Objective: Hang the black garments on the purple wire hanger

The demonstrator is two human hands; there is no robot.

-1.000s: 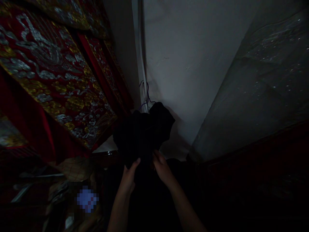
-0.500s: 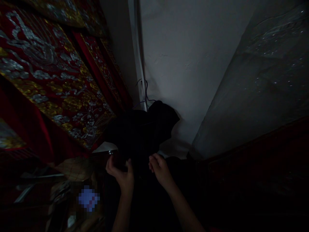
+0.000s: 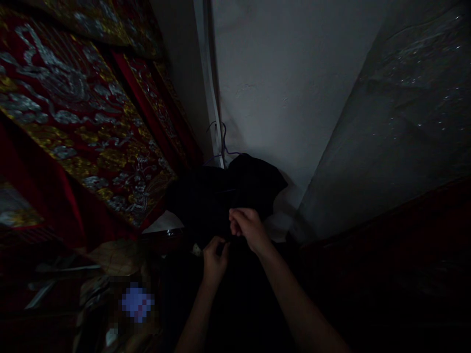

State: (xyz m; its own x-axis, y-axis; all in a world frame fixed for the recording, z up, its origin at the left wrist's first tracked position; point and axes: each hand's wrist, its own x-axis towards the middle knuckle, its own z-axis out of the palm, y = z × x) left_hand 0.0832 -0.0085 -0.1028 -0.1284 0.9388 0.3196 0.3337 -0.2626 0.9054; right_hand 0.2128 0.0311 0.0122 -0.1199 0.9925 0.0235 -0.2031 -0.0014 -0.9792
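Observation:
A black garment [image 3: 253, 184] hangs on a thin hanger [image 3: 225, 139] hooked at a pale vertical strip on the wall. My right hand [image 3: 248, 228] is closed in front of the garment, its fingers curled in a pinch at cloth too dark to separate from the background. Lower and to the left, my left hand [image 3: 215, 257] also pinches, thumb against fingers, at the dark cloth. Folds and edges between the two hands are lost in the gloom.
Red cloth embroidered in gold and silver [image 3: 91, 113] hangs at the left. Clear plastic sheeting [image 3: 405, 108] covers the right side of the pale wall [image 3: 287, 73]. Low at left are a checked bundle [image 3: 116, 257], a blurred-out blue patch [image 3: 137, 302] and clutter.
My left hand has moved right and its fingers have closed from a spread shape. My right hand has risen slightly. The garment's right side now spreads farther right.

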